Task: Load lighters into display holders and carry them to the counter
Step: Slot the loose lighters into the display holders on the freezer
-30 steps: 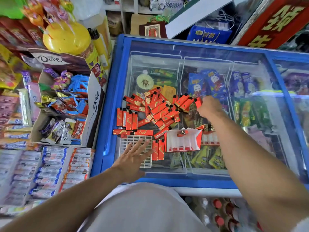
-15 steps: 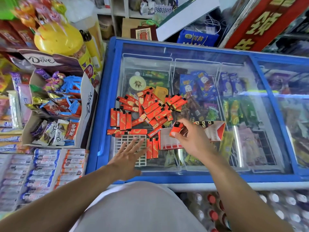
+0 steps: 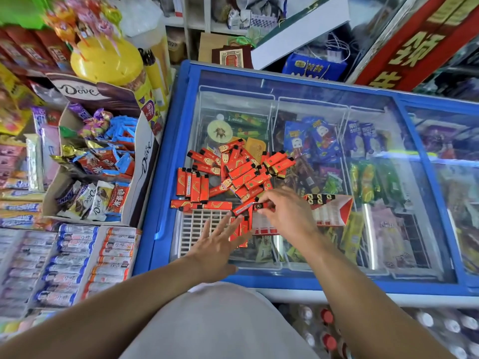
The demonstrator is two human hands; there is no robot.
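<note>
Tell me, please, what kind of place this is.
Most likely a small convenience shop: a blue glass-topped chest freezer full of packaged ice creams, an open brown Dove chocolate display box, and loose orange-red lighters on the glass.

Premises were a small retail shop: a glass-topped chest freezer (image 3: 166, 161) held packaged ices, with boxed chocolate bars (image 3: 96, 200), a lollipop tub (image 3: 106, 60) and gum racks (image 3: 75, 263) alongside.
</note>
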